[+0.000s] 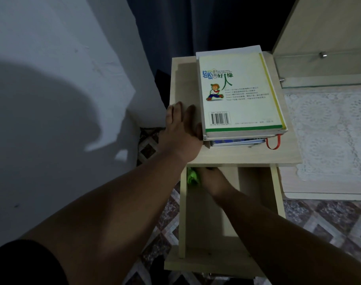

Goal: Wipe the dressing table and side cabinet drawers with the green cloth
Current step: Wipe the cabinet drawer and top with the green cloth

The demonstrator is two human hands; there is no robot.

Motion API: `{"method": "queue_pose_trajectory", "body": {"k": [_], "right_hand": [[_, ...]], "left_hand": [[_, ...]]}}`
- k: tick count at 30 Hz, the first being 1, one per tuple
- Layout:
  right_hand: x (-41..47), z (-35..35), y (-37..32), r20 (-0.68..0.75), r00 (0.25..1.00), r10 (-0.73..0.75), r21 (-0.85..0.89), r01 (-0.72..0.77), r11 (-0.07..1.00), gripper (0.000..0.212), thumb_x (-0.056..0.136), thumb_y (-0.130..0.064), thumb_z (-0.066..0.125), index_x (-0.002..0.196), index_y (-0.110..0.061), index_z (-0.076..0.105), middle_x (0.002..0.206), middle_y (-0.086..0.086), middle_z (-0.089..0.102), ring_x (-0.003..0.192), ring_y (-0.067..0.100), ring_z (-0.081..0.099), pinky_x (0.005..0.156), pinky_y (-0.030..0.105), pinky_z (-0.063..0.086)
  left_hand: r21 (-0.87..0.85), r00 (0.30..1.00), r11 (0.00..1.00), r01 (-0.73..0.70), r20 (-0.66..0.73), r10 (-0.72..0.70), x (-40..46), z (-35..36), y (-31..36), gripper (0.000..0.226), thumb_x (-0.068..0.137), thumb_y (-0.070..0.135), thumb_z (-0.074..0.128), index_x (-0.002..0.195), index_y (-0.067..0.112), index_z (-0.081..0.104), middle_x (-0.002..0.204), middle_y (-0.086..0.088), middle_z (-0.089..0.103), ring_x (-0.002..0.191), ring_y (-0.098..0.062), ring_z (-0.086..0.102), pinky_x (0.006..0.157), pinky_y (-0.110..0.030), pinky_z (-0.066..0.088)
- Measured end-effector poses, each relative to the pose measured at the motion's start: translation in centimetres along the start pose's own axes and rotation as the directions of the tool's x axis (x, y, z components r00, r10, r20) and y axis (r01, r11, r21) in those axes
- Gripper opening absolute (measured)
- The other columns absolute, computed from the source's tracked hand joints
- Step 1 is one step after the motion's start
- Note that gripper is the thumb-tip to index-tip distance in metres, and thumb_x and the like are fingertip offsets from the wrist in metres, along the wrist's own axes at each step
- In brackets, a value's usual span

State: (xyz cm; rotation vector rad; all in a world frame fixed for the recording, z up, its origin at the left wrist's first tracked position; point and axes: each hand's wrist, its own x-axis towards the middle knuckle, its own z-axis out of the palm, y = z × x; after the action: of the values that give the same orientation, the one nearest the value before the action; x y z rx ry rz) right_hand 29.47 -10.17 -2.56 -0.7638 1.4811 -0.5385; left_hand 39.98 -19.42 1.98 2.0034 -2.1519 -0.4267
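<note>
On top of the side cabinet (233, 155), the left hand (182, 124) lies flat with its fingers spread, palm down on the pale wood and touching the left edge of a stack of books (240, 95). That stack fills the right part of the cabinet top; a white and green book with a barcode sits uppermost, and a red ribbon (275, 141) loops out from the front right corner. Just below the top, a drawer (275, 194) stands pulled out toward the person. Inside it, at the back left corner, the right hand (213, 179) presses down on the green cloth (192, 176), its grip closed over the bunched fabric, with part of the cloth showing at the left of the fingers. Right of the cabinet, the dressing table (319, 195) carries a white lace mat (329, 130) on its counter, with a glass shelf (327, 83) above it. Patterned floor tiles (329, 219) show around the furniture, and a white wall (52, 79) stands to the left.
</note>
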Motion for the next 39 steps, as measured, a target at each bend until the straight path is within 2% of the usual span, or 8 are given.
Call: {"method": "queue_pose_trajectory", "body": {"k": [7, 11, 17, 21, 24, 28, 34, 39], "right_hand": [[-4.4, 2.8, 5.1, 0.237, 0.965, 0.114, -0.245, -0.054, 0.968, 0.038, 0.101, -0.012, 0.052, 0.138, -0.009, 0.043, 0.099, 0.004, 0.058, 0.085, 0.015, 0.058, 0.090, 0.050, 0.055], [-4.6, 3.5, 3.7, 0.228, 0.930, 0.288, -0.233, -0.235, 0.944, 0.045, 0.100, -0.027, 0.057, 0.138, -0.008, 0.040, 0.096, 0.001, 0.057, 0.076, 0.007, 0.055, 0.061, 0.023, 0.050], [-1.3, 3.2, -0.3, 0.039, 0.999, -0.016, -0.149, 0.022, 0.989, 0.078, 0.079, -0.046, 0.072, 0.144, -0.019, 0.041, 0.126, 0.003, 0.065, 0.103, 0.017, 0.065, 0.085, 0.035, 0.056], [-4.9, 3.1, 0.7, 0.117, 0.988, 0.098, -0.509, -0.025, 0.860, 0.093, 0.081, -0.049, 0.072, 0.152, -0.015, 0.023, 0.129, 0.007, 0.060, 0.104, 0.022, 0.064, 0.076, 0.034, 0.054], [-7.9, 2.9, 2.3, 0.219, 0.937, 0.272, -0.626, -0.078, 0.776, 0.072, 0.085, -0.046, 0.071, 0.141, -0.011, 0.041, 0.117, 0.007, 0.065, 0.097, 0.020, 0.065, 0.086, 0.037, 0.058], [-4.7, 3.1, 1.5, 0.174, 0.941, 0.289, -0.483, -0.175, 0.858, 0.083, 0.082, -0.048, 0.075, 0.145, -0.011, 0.036, 0.120, 0.009, 0.065, 0.099, 0.019, 0.066, 0.083, 0.035, 0.058], [-1.0, 3.6, 0.6, 0.004, 0.999, -0.051, -0.277, 0.050, 0.960, 0.089, 0.071, -0.052, 0.074, 0.144, -0.020, 0.034, 0.125, 0.003, 0.063, 0.107, 0.021, 0.064, 0.092, 0.046, 0.057], [-7.1, 4.2, 4.9, 0.139, 0.985, 0.101, -0.374, -0.042, 0.926, 0.101, 0.079, -0.052, 0.075, 0.154, -0.028, 0.012, 0.118, 0.001, 0.060, 0.101, 0.016, 0.065, 0.081, 0.034, 0.058]], "left_hand": [[0.002, 1.000, 1.000, -0.004, 0.012, 0.004, -0.1, -0.2, 0.1, 0.070, 0.096, 0.052, 0.043, 0.156, 0.036, 0.011, 0.166, 0.002, 0.002, 0.153, -0.023, -0.007, 0.102, -0.055, 0.043], [-0.003, 1.000, 1.000, -0.001, 0.009, 0.001, -0.1, 0.0, 0.0, 0.069, 0.096, 0.051, 0.044, 0.155, 0.035, 0.012, 0.167, 0.002, 0.002, 0.153, -0.023, -0.007, 0.102, -0.056, 0.042], [-0.014, 1.000, 1.000, 0.011, 0.023, -0.010, 0.0, 0.0, 0.0, 0.069, 0.096, 0.053, 0.042, 0.156, 0.037, 0.010, 0.167, 0.005, -0.001, 0.153, -0.021, -0.010, 0.105, -0.056, 0.040], [-0.011, 1.000, 1.000, 0.003, 0.014, -0.003, 0.0, 0.0, 0.0, 0.068, 0.097, 0.052, 0.041, 0.156, 0.035, 0.012, 0.167, 0.002, 0.001, 0.153, -0.022, -0.007, 0.104, -0.055, 0.040], [0.001, 1.000, 1.000, 0.000, 0.010, 0.000, 0.0, 0.1, 0.0, 0.069, 0.096, 0.051, 0.041, 0.156, 0.035, 0.012, 0.167, 0.001, 0.001, 0.153, -0.023, -0.007, 0.104, -0.054, 0.041], [-0.007, 1.000, 1.000, -0.002, 0.015, 0.002, 0.0, -0.1, 0.0, 0.069, 0.096, 0.052, 0.042, 0.156, 0.035, 0.012, 0.167, 0.002, 0.002, 0.153, -0.023, -0.007, 0.103, -0.056, 0.041], [-0.016, 1.000, 1.000, -0.003, 0.017, 0.004, -0.2, 0.0, -0.1, 0.068, 0.096, 0.049, 0.042, 0.156, 0.036, 0.010, 0.167, 0.003, 0.001, 0.153, -0.022, -0.008, 0.106, -0.056, 0.040], [-0.019, 1.000, 1.000, 0.001, 0.007, -0.001, -0.1, 0.0, 0.0, 0.068, 0.096, 0.050, 0.043, 0.156, 0.036, 0.012, 0.167, 0.002, 0.002, 0.154, -0.023, -0.007, 0.106, -0.055, 0.039]]}}
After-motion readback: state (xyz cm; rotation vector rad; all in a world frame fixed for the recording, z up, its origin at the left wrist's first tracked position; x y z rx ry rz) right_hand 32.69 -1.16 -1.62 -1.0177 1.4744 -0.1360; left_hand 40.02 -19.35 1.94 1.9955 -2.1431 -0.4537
